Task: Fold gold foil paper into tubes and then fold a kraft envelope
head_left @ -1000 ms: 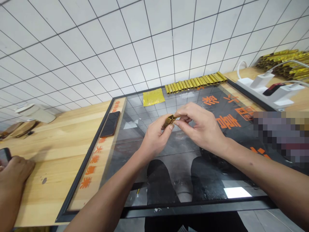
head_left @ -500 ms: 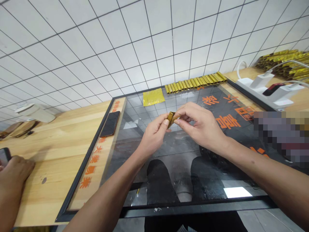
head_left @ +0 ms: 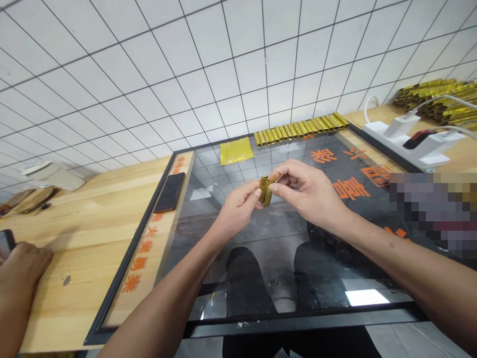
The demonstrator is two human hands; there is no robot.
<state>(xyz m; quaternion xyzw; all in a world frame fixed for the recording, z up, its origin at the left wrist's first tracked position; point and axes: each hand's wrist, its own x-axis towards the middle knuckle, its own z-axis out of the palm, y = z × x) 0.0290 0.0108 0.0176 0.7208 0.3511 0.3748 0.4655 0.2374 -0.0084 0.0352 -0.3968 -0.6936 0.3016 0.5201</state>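
From here, the left hand is closed, thumb against fingers, on a folded gold foil piece. The right hand pinches the piece's opposite edge between thumb and fingertips. The piece is above the black-framed glass panel, before a row of gold foil tubes.

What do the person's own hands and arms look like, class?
The left hand and right hand are ungloved. Both forearms are bare, without sleeve, watch or bracelet in view; no ring shows on the visible fingers. The right forearm bears a small spot.
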